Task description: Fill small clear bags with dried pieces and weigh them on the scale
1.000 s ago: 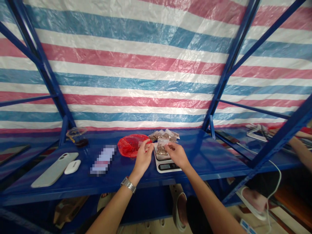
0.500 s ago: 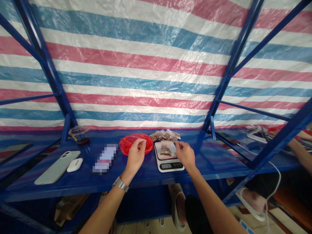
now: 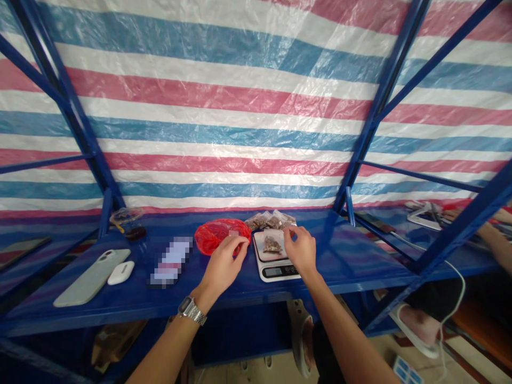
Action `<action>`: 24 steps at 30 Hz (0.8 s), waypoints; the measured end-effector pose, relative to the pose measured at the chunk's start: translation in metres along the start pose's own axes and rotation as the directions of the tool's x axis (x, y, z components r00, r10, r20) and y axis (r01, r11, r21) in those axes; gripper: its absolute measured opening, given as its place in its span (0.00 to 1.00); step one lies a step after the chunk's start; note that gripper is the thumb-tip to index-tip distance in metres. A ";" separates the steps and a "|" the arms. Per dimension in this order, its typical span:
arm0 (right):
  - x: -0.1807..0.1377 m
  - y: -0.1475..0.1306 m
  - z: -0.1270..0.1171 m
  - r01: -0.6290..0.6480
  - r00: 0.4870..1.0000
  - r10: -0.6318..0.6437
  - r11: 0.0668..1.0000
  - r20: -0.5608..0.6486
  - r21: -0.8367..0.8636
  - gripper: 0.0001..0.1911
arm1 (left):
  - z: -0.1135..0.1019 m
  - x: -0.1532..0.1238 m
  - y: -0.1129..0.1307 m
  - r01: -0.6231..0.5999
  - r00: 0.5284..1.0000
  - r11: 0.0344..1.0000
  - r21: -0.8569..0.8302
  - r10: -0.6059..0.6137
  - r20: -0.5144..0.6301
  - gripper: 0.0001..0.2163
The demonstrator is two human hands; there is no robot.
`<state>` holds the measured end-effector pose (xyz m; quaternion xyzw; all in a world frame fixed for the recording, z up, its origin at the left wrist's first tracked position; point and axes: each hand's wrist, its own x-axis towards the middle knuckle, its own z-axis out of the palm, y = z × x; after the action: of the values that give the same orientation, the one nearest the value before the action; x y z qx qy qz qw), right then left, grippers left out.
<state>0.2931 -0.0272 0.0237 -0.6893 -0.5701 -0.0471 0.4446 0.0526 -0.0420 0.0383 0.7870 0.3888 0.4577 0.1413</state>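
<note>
A small clear bag (image 3: 272, 244) of brown bits lies on the black-topped platform of a white kitchen scale (image 3: 264, 273). At the scale's right side is my right hand (image 3: 302, 248), its thumb and fingers pinched together by the bag's right edge. Whether they touch the bag I cannot tell. My left hand (image 3: 224, 264) is left of the scale, in front of a red plastic bag (image 3: 210, 234), fingertips closed and pointing right. Anything pinched in it is too small to make out. Behind the scale lie several filled small bags (image 3: 272, 219).
Left on the blue shelf (image 3: 352, 261) are a blurred-out phone (image 3: 172, 261), a white earbud case (image 3: 120, 272), a pale phone (image 3: 92, 278) and a plastic cup (image 3: 134, 226). Blue posts (image 3: 362, 128) frame the bench. Another person's arm (image 3: 494, 242) shows far right.
My left hand has turned and shifted slightly right and down, fingertips now nearer the scale. My right hand has moved a little left, closer to the bag on the scale.
</note>
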 end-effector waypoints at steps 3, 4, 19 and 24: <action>-0.001 -0.002 0.001 -0.001 1.000 0.001 0.999 0.022 -0.040 0.15 | 0.000 -0.005 0.011 -0.084 0.991 0.996 0.028 0.081 0.106 0.10; -0.001 -0.002 0.001 0.002 0.999 -0.001 0.999 0.036 -0.048 0.15 | 0.000 -0.007 0.015 -0.109 0.986 0.993 0.037 0.104 0.129 0.11; -0.012 -0.004 0.008 -0.036 0.986 0.075 0.969 0.151 -0.245 0.15 | 0.006 -0.010 0.027 -0.174 0.978 0.981 0.079 0.163 0.130 0.11; -0.005 -0.002 0.012 -0.060 0.978 0.040 0.994 0.204 0.096 0.12 | 0.013 -0.007 0.022 -0.086 0.996 0.995 0.045 0.084 0.040 0.09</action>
<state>0.2845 -0.0230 0.0149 -0.6812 -0.5963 0.0633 0.4199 0.0719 -0.0601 0.0395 0.8144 0.3626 0.4393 0.1107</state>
